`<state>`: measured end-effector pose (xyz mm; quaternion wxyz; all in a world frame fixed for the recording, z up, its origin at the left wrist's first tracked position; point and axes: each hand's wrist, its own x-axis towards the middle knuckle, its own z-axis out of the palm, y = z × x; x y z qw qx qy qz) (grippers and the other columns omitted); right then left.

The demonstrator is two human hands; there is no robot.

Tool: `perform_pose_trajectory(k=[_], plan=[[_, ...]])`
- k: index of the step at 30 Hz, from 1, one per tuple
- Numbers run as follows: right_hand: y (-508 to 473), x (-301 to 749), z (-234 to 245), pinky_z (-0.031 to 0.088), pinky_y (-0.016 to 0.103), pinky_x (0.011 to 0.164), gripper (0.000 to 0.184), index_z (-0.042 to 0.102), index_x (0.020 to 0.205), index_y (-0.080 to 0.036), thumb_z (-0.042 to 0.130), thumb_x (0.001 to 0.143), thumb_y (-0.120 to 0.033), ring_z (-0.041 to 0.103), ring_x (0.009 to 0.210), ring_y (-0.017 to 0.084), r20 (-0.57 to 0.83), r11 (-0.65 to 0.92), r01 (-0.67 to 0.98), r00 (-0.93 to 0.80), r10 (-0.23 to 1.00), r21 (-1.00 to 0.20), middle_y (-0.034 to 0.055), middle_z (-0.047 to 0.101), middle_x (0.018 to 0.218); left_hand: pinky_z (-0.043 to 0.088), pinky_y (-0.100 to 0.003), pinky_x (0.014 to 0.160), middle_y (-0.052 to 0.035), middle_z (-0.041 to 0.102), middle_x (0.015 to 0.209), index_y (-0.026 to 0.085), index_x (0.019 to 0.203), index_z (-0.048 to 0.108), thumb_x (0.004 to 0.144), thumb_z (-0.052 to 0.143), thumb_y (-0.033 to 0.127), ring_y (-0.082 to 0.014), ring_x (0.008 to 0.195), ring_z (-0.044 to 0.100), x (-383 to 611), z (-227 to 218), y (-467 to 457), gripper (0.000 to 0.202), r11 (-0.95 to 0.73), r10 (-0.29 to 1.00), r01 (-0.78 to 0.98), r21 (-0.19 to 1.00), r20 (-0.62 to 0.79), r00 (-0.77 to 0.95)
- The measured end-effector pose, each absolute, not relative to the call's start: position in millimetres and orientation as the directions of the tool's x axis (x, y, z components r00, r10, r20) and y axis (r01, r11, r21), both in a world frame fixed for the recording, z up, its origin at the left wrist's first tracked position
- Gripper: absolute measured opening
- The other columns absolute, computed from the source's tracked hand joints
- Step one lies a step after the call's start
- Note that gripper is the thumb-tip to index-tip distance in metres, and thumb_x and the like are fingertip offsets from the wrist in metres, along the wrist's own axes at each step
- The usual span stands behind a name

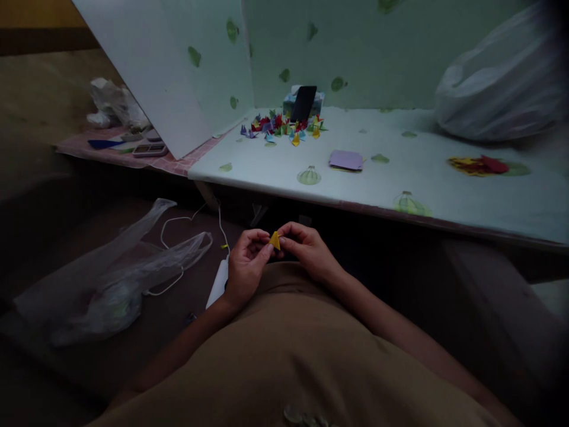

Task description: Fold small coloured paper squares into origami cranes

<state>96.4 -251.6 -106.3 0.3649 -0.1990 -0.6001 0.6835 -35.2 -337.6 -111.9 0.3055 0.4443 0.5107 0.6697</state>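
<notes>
A small piece of folded yellow paper (275, 241) is pinched between both hands, just in front of my body and below the table's edge. My left hand (249, 261) grips its left side between thumb and fingers. From the other side, my right hand (309, 246) holds its upper right part with thumb and forefinger. Beyond them on the table, many folded paper cranes (282, 126) in several colours stand in a cluster. A stack of square paper sheets (347, 160), purple on top, lies nearer the table's front.
A phone (304, 104) leans against a tissue box (317, 104) at the back. Red and yellow paper pieces (478, 166) lie to the right, near a white plastic bag (502, 83). A clear plastic bag (118, 296) and a white power strip (217, 284) sit low on the left.
</notes>
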Motion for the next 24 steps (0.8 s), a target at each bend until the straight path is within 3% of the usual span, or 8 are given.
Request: perform_pose_trajectory(k=[24], plan=[[-252.0, 96.0, -106.0, 0.047, 0.026, 0.064, 0.012, 0.064, 0.081, -0.017, 0.07, 0.082, -0.028, 0.057, 0.063, 0.011, 0.177, 0.005, -0.257, -0.649, 0.74, -0.966, -0.0013, 0.063, 0.074, 0.055, -0.024, 0.071, -0.0002, 0.068, 0.088, 0.02, 0.095, 0.063, 0.085, 0.07, 0.025, -0.0114, 0.075, 0.067, -35.2, -110.7, -337.4, 0.013, -0.318, 0.863, 0.137, 0.938, 0.346, -0.368]])
